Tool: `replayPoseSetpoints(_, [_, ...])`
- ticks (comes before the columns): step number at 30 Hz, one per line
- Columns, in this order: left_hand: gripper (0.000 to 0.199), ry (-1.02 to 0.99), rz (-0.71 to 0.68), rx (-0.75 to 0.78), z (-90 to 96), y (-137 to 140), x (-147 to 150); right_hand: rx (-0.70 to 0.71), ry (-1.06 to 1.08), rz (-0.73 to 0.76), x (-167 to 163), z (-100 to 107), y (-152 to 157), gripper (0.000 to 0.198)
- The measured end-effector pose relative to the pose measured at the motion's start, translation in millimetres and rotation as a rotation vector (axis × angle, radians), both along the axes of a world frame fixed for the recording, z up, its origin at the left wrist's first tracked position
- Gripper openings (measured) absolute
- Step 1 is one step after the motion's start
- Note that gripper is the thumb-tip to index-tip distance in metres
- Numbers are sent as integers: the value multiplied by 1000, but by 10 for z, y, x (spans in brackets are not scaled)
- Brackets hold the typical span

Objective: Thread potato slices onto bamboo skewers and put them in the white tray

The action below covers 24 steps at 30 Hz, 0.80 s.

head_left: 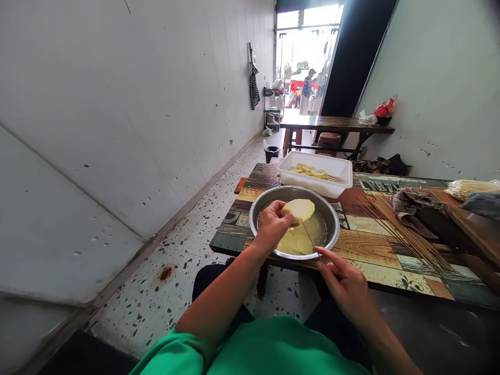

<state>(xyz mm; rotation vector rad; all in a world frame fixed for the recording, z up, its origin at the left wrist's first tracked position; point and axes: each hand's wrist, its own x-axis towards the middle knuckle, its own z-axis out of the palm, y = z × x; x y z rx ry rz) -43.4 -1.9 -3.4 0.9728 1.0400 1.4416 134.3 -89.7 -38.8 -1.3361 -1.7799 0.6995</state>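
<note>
My left hand (275, 223) grips a pale yellow potato slice (300, 210) by its near edge, over a metal bowl (255, 229). My right hand (344, 281) pinches a thin wooden skewer (308, 235), whose far tip meets the lower edge of the slice. Whether the tip has gone into the slice I cannot tell. Cloudy water fills the bowl, and more potato slices (300, 242) lie in it. Just behind the bowl stands a white plastic tub (339, 188) with yellow slices (310, 171) and a few skewers inside.
Many loose skewers (406, 229) lie on the patterned table (363, 247) at the right, beside a crumpled cloth (414, 208) and a wooden board (469, 216). A second table (324, 123), stools and a small black bin (272, 152) stand farther back. People show beyond the doorway.
</note>
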Motion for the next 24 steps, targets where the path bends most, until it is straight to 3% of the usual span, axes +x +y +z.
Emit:
replayPoseSetpoints(4, [30, -26, -69, 51, -23, -10, -17, 87, -24, -49, 8, 22, 16, 40])
replayPoseSetpoints(8, [37, -117, -50, 10, -70, 1, -14, 42, 79, -76, -2, 2, 3, 37])
replayPoseSetpoints(10, [38, -136, -11, -19, -91, 12, 0, -98, 251, -54, -17, 7, -6, 36])
replayPoseSetpoints(14, [36, -179, 26, -33, -108, 15, 30, -575, 779, 99, -15, 48, 10, 34])
replayPoseSetpoints(17, [34, -207, 45, -53, -107, -1, 42, -720, 991, 224, 6, 48, 43, 27])
replayPoseSetpoints(19, [32, -197, 70, -64, -116, -10, 48, -660, 903, 210, 4, 14, 50, 28])
replayPoseSetpoints(20, [31, -183, 86, -62, -125, -11, 50, -563, 786, 167, -2, -11, 47, 29])
replayPoseSetpoints(24, [27, -90, 147, -21, -171, -1, 58, 124, 91, -58, -28, -110, 14, 26])
